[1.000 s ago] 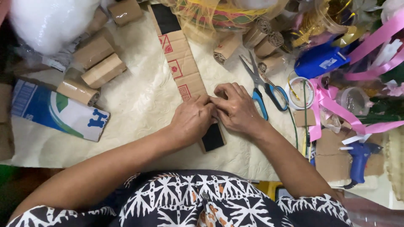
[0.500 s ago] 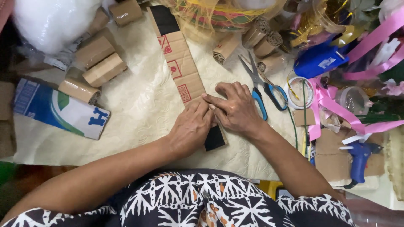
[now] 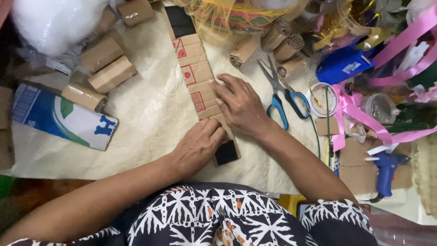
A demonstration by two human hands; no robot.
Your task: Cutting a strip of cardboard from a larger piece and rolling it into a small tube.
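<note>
Both hands are down on the long cardboard strip (image 3: 195, 73), a flat, creased length of brown corrugated board with red printed squares and black patches at each end, lying diagonally across the cream quilted cloth (image 3: 150, 127). The left hand (image 3: 198, 146) sits curled near the strip's lower end, knuckles up, fingertips pressing the board just above the black square; it presses rather than clasps. The right hand (image 3: 241, 107) lies flatter, fingers spread and extended over the strip's middle, palm down, holding nothing, simply bearing on the cardboard. The two hands touch, thumb side to fingertips. Just right of them rest blue-handled scissors (image 3: 280, 98), blades shut, pointing up the table. Beyond that, a loop of glossy pink ribbon (image 3: 355, 114) trails over a clear tape roll (image 3: 322, 98). A blue glue gun (image 3: 387, 171) lies at the right edge on scrap board. Up left, several stubby cardboard rolls (image 3: 107, 68) cluster together, and a blue and white printed box (image 3: 63, 118) lies flat beside them. White fluffy stuffing (image 3: 54, 23) fills the top corner.
</note>
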